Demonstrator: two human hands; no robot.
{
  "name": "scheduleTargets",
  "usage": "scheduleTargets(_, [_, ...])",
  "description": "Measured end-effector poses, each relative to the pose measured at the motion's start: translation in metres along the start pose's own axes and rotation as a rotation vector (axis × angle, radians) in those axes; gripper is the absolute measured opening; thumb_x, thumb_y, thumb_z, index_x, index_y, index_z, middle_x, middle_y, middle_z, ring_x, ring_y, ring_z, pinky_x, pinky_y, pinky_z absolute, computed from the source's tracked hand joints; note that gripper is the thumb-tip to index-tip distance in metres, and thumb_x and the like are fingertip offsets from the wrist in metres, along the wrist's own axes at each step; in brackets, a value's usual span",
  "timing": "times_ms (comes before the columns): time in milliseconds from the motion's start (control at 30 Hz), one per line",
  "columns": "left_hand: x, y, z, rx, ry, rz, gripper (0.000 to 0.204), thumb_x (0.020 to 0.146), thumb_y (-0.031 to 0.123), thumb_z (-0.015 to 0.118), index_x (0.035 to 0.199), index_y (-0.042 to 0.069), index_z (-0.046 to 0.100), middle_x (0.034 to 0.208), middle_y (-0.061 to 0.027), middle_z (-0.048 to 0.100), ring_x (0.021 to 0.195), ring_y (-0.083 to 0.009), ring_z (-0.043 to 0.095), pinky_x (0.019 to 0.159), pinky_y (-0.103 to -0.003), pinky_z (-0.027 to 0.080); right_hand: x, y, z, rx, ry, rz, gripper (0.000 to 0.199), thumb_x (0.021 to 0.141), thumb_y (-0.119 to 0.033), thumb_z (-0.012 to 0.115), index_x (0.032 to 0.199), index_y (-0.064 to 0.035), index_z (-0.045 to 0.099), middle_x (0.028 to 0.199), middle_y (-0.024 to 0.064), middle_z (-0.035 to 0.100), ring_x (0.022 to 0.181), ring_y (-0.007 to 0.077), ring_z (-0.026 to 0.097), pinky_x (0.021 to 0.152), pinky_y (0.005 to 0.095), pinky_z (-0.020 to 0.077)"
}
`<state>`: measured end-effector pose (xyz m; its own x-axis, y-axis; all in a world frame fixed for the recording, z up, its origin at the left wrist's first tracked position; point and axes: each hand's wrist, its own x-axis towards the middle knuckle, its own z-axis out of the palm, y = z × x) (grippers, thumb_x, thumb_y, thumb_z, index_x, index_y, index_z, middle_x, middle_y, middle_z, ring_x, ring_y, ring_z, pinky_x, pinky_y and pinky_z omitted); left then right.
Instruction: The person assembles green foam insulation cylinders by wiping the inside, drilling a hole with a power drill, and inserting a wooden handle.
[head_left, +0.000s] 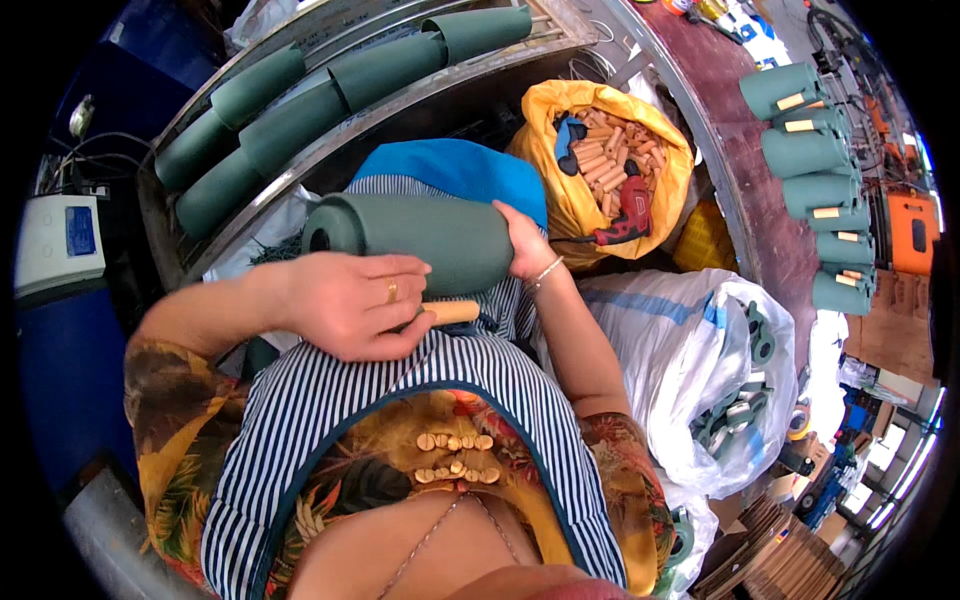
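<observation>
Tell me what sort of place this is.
Probably a workshop or small factory: the held green cylinder has many lookalikes around, and a red drill lies on a yellow sack of tan tubes.

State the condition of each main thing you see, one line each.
Left hand, curled round a peg
Right hand, holding the cylinder's right end
Cylinder, on its side
Peg, held, one end showing
Yellow sack, open, filled with wooden pegs
Drill, unheld, lying at the yellow sack's mouth
White sack, open, holding green parts
Table cylinders, in a row
</observation>
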<state>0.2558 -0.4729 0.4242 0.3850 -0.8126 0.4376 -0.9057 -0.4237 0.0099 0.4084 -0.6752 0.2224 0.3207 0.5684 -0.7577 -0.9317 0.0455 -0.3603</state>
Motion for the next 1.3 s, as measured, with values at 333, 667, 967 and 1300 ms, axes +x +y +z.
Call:
scheduleTargets(333, [-0.065, -0.069, 0.025, -1.046, 0.691, -1.621, 0.026, 0.088, 0.007, 0.067, 0.112, 0.0, 0.059, 0.086, -0.0041, 0.063, 0.086, -0.0139, 0.064, 0.081, -0.028, 0.051, -0.085, -0.002, 0.008, -0.806, 0.032, -1.289, 0.065, 0.105, -0.044, 0.024, 0.145, 0.0067, 0.033, 0.144, 0.0182, 0.043, 0.136, 0.0282, 0.038, 0.115, 0.0369, 0.0238])
scheduleTargets(667, [0.053, -0.029, 0.011, 0.025, -0.101, 0.206, 0.017, 0.072, 0.013, 0.063, 0.085, 0.003, 0.062, 0.077, -0.007, 0.06, 0.078, -0.0205, 0.062, 0.087, -0.036, 0.056, -0.008, -0.038, -0.031, -0.123, -0.041, -0.029, 0.029, 0.098, -0.026, 0.054, 0.104, 0.0006, 0.063, 0.1, 0.0123, 0.067, 0.092, 0.022, 0.064, 0.084, 0.0344, 0.0513])
scheduleTargets(967, [0.138, -0.111, 0.034, 0.229, -0.045, 0.153, 0.021, 0.069, 0.018, 0.063, 0.089, 0.012, 0.061, 0.096, -0.0031, 0.063, 0.093, -0.0229, 0.062, 0.096, -0.041, 0.05, -0.111, -0.043, 0.004, -0.968, -0.057, -1.273, 0.044, 0.089, -0.029, 0.069, 0.118, -0.0011, 0.054, 0.099, 0.0096, 0.064, 0.09, 0.0233, 0.063, 0.078, 0.0365, 0.0503])
scheduleTargets(1300, [0.056, -0.141, 0.058, 0.201, -0.086, -0.405, 0.03, 0.073, 0.011, 0.068, 0.102, 0.008, 0.064, 0.119, -0.0096, 0.062, 0.108, -0.03, 0.059, 0.094, -0.043, 0.048, -0.202, -0.249, -0.183, -0.353, 0.98, -1.553, 0.029, 0.103, -0.031, 0.049, 0.109, -0.0031, 0.053, 0.087, 0.0083, 0.067, 0.075, 0.0134, 0.055, 0.075, 0.0301, 0.0445])
